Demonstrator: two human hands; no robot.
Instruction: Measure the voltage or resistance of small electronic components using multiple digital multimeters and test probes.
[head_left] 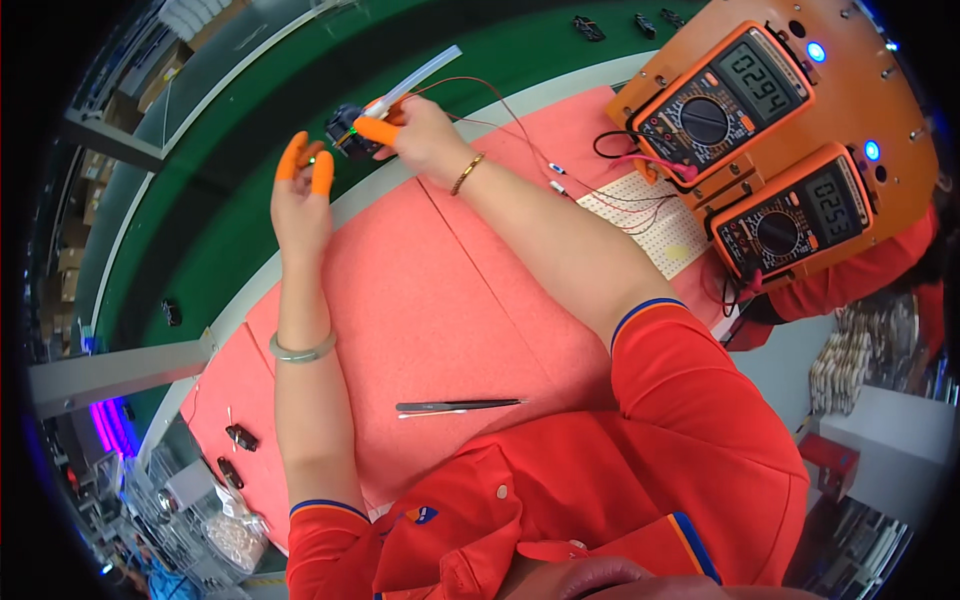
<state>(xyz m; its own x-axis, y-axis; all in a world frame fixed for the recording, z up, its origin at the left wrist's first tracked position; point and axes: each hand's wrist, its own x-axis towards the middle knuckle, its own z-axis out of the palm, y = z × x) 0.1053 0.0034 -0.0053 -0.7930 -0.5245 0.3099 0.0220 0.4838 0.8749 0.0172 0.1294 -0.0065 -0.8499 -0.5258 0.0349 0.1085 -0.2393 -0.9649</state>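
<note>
My right hand [420, 135], with orange finger cots, grips a small black part [347, 130] showing a green light, together with a clear white tube-like tool [418, 78] that sticks up and to the right. Thin red wires [520, 130] run from the part toward the breadboard. My left hand [300, 195] is raised just left of the part, palm up, fingers capped in orange and slightly apart, holding nothing. A green bangle sits on the left wrist and a gold bracelet on the right.
A pink mat [420, 300] covers the bench, with black tweezers [458, 406] on it. Two orange multimeters [722, 95] [790, 215] stand at the right beside a white breadboard [655, 215]. A green conveyor belt [240, 190] carries small black parts [172, 313]. More black parts [240, 437] lie lower left.
</note>
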